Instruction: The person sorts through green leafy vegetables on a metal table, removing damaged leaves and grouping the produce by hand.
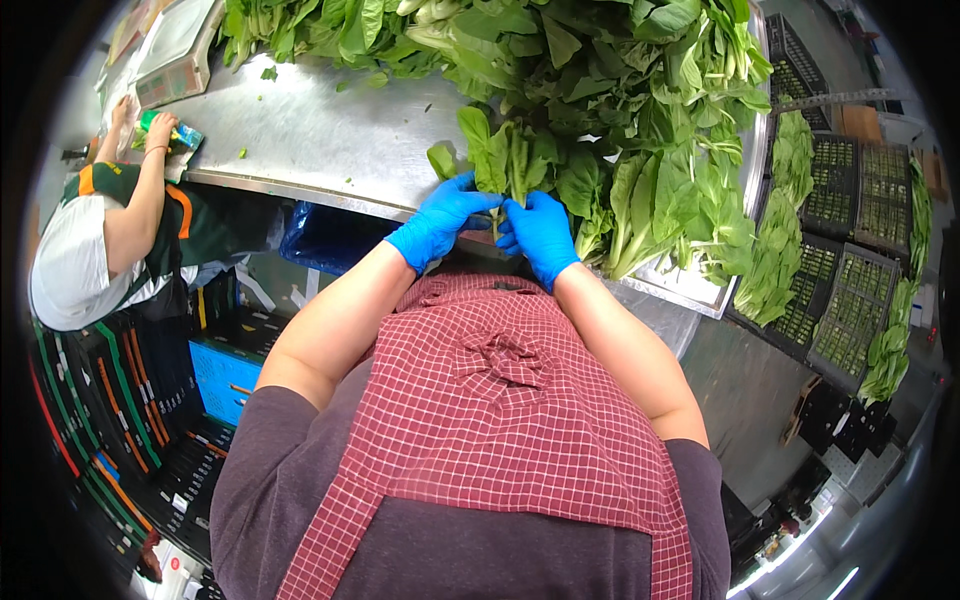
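Both my hands wear blue gloves and meet at the near edge of a metal table (322, 135). My left hand (448, 217) has its thumb and fingers closed on the stem of a leafy green vegetable (491, 161). My right hand (538, 231) pinches the stalks of the same greens from the other side. The leaves point away from me, over the table. A large heap of leafy greens (600, 67) lies just beyond and to the right, and loose bunches with pale stems (637, 217) lie beside my right hand.
At the left a co-worker's hands (160, 131) hold a green and blue packet near a weighing scale (176, 56). Black plastic crates (127, 375) and a blue crate (225, 379) stand at lower left. More crates (855, 315) with greens stand at the right, beyond the table's edge.
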A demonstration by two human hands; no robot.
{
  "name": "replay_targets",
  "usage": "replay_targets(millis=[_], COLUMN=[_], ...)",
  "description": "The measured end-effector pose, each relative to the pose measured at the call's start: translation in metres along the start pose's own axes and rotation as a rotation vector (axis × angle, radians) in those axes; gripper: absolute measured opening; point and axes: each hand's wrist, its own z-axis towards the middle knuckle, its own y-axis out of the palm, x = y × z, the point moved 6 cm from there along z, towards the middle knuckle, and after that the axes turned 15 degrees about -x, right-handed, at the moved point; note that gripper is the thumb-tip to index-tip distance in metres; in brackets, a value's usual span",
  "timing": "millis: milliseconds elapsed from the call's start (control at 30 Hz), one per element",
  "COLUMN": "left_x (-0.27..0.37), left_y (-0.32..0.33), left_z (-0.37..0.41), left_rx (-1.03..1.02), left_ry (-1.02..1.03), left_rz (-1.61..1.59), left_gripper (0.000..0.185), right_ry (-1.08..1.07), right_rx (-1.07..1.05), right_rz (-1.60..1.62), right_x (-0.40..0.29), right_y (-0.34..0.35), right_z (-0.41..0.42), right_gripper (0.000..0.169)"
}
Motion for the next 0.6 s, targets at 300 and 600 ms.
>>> replay_targets(millis=[300,600], left_x=[-0.002,0.002], left_y=[-0.003,-0.041], left_z=[0.002,0.014], left_rx=[0.136,0.180], left_ry=[0.075,0.055], left_rz=[-0.061,0.312], left_gripper=[0.034,0.048], right_ry=[0.049,-0.433], right_rx=[-0.112,0.311], right_rz=[-0.240,0.147], right_x=[-0.013,-0.055], right_y=[0.018,-0.098], right_z=[-0.020,-0.093], right_gripper=[0.018,0.039])
